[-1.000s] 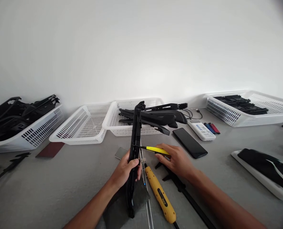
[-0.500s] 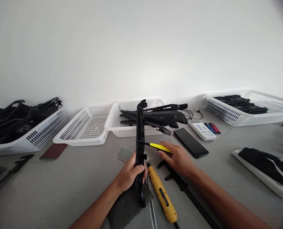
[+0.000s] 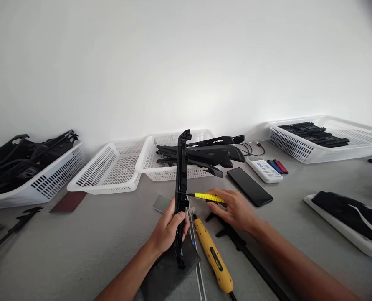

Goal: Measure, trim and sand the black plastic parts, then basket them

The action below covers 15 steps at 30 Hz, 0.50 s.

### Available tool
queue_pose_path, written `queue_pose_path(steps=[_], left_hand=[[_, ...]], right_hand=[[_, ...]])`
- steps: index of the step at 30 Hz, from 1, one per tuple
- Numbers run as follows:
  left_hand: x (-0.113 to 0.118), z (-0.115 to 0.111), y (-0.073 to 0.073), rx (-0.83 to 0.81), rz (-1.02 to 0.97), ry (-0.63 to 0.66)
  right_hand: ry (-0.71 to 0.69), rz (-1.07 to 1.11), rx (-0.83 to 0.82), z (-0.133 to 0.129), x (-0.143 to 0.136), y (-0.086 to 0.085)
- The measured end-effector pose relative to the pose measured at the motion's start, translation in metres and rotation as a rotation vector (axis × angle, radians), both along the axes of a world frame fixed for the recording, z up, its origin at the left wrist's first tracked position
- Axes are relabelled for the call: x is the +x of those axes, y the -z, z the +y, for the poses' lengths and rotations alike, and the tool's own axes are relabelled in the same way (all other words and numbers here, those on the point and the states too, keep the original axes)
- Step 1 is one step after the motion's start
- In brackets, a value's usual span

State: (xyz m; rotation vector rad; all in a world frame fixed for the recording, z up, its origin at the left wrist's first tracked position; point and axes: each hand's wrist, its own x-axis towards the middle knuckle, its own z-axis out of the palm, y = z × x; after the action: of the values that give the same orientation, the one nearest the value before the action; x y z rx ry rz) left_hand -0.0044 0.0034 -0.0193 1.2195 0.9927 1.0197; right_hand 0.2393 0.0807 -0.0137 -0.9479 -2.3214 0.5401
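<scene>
My left hand (image 3: 170, 225) is wrapped round the lower half of a long black plastic part (image 3: 181, 167), which stands nearly upright. Between the thumb and fingers of my right hand (image 3: 232, 205) is a yellow-handled tool (image 3: 209, 197) with a thin dark tip. That tip points left and reaches the black part just above my left hand; whether it touches is too small to tell. A yellow and black power tool (image 3: 213, 256) lies on the grey table (image 3: 104, 246) below my hands, beside a black caliper-like tool (image 3: 245, 246).
White baskets with black parts stand at the left (image 3: 52, 177), centre (image 3: 160, 173) and right (image 3: 317, 154). Another white basket (image 3: 110, 186) holds nothing visible. A phone (image 3: 250, 187), a white box (image 3: 264, 169) and a black-and-white object (image 3: 345, 221) lie to the right.
The black part and my left hand have shifted slightly left. The yellow tool's tip sits lower along the part, and its handle is more level.
</scene>
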Motion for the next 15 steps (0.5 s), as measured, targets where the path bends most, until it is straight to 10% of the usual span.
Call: queue_pose_path(steps=[15], left_hand=[[-0.0013, 0.0016, 0.0029, 0.027, 0.013, 0.011]], right_hand=[[0.076, 0.061, -0.03, 0.0001, 0.001, 0.0001]])
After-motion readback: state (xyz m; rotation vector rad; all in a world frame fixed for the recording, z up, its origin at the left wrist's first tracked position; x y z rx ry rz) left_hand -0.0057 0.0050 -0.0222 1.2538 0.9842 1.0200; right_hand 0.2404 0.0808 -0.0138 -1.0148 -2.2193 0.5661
